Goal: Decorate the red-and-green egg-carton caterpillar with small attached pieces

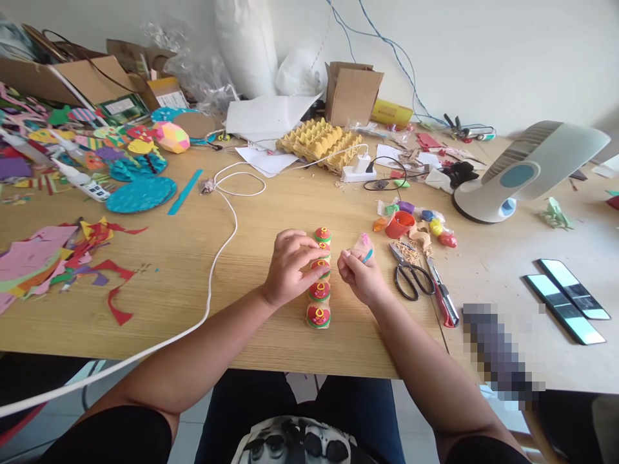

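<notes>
A strip of several painted egg-carton cups (320, 303), red and green with yellow marks, lies on the wooden table (242, 322) and runs away from me. My left hand (289, 267) curls round the middle of this strip and holds it. Just to its right, my right hand (356, 270) is closed in a pinch on a small piece I cannot make out. A pinkish lump with a blue bit (363, 245) sits right behind the right hand's fingers.
Black-handled scissors (410, 274) and a red utility knife (445, 296) lie right of my hands, beside coloured clay lumps (411, 222). A white cable (222, 232) crosses the table. Paper scraps (62, 258) fill the left; yellow egg trays (322, 143), a desk fan (527, 167) and two phones (563, 299) also sit there.
</notes>
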`<state>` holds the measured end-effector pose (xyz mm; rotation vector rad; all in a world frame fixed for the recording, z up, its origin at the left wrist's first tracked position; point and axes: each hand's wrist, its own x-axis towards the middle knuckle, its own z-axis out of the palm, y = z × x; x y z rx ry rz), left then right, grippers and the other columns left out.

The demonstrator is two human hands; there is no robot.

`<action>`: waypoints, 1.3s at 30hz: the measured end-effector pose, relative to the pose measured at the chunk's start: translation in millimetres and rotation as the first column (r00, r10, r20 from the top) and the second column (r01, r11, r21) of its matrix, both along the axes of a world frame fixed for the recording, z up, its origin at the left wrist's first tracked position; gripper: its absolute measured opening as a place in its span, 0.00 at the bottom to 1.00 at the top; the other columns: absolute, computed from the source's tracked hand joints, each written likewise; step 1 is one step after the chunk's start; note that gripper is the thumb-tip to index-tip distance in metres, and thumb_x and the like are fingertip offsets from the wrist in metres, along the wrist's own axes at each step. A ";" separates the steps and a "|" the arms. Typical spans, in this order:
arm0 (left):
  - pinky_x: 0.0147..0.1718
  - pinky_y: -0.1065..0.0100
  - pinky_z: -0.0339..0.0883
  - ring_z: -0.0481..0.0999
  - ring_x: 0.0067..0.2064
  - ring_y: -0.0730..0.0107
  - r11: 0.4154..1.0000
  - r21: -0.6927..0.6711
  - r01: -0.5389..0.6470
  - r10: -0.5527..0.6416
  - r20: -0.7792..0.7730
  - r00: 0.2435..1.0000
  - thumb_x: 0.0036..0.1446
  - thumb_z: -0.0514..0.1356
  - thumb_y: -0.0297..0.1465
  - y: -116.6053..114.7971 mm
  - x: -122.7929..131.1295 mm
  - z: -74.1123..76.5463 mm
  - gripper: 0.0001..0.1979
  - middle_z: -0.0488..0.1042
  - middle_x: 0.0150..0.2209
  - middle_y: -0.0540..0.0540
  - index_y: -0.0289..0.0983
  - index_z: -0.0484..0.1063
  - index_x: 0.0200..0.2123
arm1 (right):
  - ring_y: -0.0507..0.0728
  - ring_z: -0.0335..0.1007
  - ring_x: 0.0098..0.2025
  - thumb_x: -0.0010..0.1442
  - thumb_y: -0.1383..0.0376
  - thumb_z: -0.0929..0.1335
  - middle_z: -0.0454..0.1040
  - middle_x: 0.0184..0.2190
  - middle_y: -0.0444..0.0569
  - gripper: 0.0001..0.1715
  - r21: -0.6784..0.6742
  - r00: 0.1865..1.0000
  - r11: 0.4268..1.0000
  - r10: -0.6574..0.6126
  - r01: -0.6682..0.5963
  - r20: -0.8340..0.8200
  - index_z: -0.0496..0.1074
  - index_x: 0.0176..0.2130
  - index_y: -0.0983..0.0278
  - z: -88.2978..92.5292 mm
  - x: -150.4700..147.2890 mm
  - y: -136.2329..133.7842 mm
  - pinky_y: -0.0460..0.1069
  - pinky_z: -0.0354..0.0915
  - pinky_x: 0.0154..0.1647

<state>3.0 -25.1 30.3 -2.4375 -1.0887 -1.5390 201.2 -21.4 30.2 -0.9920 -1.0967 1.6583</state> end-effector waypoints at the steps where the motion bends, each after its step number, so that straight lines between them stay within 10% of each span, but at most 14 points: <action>1: 0.57 0.51 0.65 0.70 0.51 0.59 1.000 -0.002 0.005 -0.005 -0.002 1.000 0.58 0.69 0.35 0.0 0.0 -0.5 0.12 0.75 0.42 0.47 0.46 0.77 0.45 | 0.46 0.44 0.19 0.55 0.44 0.73 0.56 0.16 0.39 0.29 0.021 1.000 1.000 0.002 -0.002 0.006 0.66 0.22 0.63 -0.6 -0.3 0.2 0.47 0.38 0.21; 14: 0.54 0.51 0.68 0.70 0.52 0.58 0.991 -0.062 0.115 -0.113 0.036 0.993 0.60 0.67 0.37 -3.3 4.8 1.8 0.06 0.79 0.39 0.46 0.44 0.80 0.41 | 0.51 0.59 0.23 0.61 0.36 0.64 0.67 0.20 0.45 0.37 0.318 0.935 0.937 0.022 -0.142 0.354 0.69 0.21 0.63 2.9 -7.7 -14.0 0.49 0.57 0.27; 31: 0.49 0.57 0.71 0.73 0.47 0.63 0.992 0.031 0.121 -0.121 0.024 0.992 0.58 0.69 0.31 -2.2 3.7 4.8 0.05 0.80 0.35 0.50 0.44 0.79 0.38 | 0.45 0.47 0.19 0.46 0.46 0.79 0.71 0.19 0.43 0.26 -0.007 0.991 0.993 0.117 -0.117 0.060 0.77 0.28 0.66 0.0 -3.2 -3.5 0.46 0.41 0.20; 39: 0.49 0.58 0.71 0.74 0.47 0.65 0.991 -0.011 0.135 -0.135 0.011 0.991 0.56 0.71 0.37 0.7 -1.8 2.6 0.05 0.80 0.33 0.51 0.45 0.80 0.35 | 0.48 0.55 0.22 0.47 0.45 0.78 0.70 0.19 0.44 0.26 0.145 0.980 0.986 0.058 -0.086 0.189 0.76 0.23 0.64 7.3 -4.2 -5.6 0.47 0.52 0.21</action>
